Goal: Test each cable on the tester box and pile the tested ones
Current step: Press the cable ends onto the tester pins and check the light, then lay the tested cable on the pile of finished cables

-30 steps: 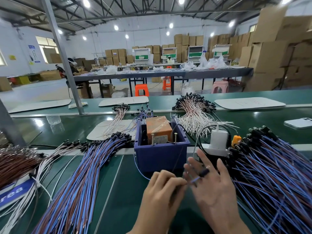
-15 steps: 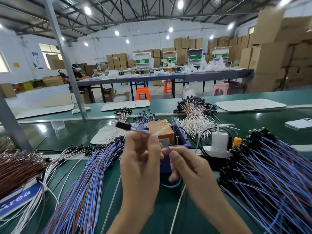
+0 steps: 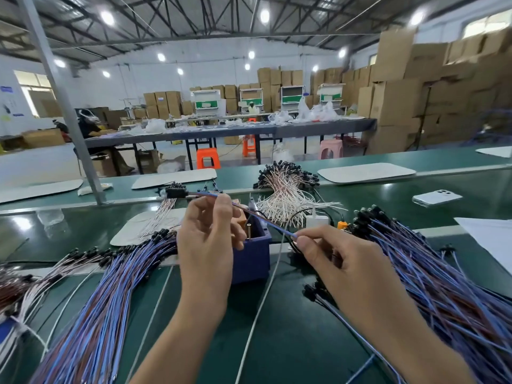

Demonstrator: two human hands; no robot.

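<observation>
I see left pile (image 3: 110,286), right pile (image 3: 432,273), tester box (image 3: 253,256) between. Now left hand (image 3: 207,245) pinches cable (image 3: 260,217) near black plug (image 3: 175,193); right hand (image 3: 340,261) pinches far end. Hands spread since half-second ago: cable taut above box, probably ready to test.

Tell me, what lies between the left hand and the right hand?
In the head view, one thin blue cable runs between the left hand and right hand, both pinching it, above the blue tester box.

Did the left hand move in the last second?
Yes. The left hand rose from low in front of the blue box to beside its top left corner, pinching a cable.
</observation>
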